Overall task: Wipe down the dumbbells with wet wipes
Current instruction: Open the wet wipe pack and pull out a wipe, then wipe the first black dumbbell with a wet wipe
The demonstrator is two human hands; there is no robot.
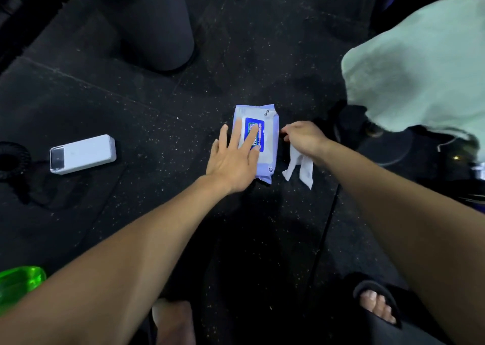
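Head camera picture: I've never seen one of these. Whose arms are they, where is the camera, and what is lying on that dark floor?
There is no machine here. A person wears a wide-angle camera on the head, so you look down along their own two bare arms at a dark speckled floor. The left hand lies with straight fingers on a pack of wet wipes, pressing it flat. The right hand holds one white wipe, which hangs down beside the pack. Also on the floor: a white box-like device to the left, a dark cylinder behind, a pale green towel at right, and something bright green at the lower left edge. The person's feet show at the bottom.
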